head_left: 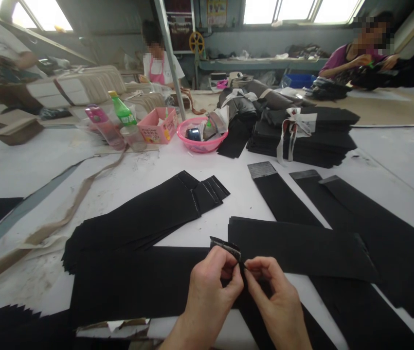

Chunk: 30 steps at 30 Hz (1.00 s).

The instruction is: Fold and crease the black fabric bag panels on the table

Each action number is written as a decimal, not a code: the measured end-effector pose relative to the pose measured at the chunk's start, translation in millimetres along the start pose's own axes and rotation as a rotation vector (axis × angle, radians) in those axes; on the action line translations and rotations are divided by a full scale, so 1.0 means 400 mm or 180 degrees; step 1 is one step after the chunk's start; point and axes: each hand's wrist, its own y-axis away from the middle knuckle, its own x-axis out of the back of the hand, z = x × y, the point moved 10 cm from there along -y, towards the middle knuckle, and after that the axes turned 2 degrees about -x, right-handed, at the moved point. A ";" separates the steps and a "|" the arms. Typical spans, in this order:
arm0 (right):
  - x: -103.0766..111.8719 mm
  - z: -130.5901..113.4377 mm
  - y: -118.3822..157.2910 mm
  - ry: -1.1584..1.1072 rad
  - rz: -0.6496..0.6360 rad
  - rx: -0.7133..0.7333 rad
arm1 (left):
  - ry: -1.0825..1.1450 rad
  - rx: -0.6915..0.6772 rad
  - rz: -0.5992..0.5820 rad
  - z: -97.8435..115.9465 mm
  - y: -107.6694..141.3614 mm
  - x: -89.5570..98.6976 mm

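My left hand and my right hand meet at the bottom centre, both pinching the end of a narrow black fabric strip. The strip's folded tip, with a pale stitched edge, sticks up just above my left fingers. Under my hands lies a long black fabric piece on the white table. Another black piece lies just beyond my right hand.
A stack of black strips fans out left of centre, more strips lie at right. Farther back stand a pink bowl, a pink box, a green bottle and bundled black fabric. Other people sit at the far tables.
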 end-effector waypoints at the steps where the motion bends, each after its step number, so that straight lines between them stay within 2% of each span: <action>1: -0.002 0.000 -0.001 -0.0002 -0.0017 -0.0015 | 0.0006 -0.0018 -0.0012 0.001 0.000 -0.001; 8: -0.017 -0.043 -0.012 -0.0044 -0.0149 0.0414 | 0.0156 -0.0139 0.0073 0.010 -0.002 -0.001; 18: -0.010 -0.038 -0.020 0.0227 -0.0088 0.0286 | 0.0570 -0.0026 0.0273 0.007 -0.009 0.016; 30: -0.005 -0.006 -0.024 0.0229 -0.0112 0.0128 | 0.1287 0.0592 0.0264 -0.053 -0.003 0.005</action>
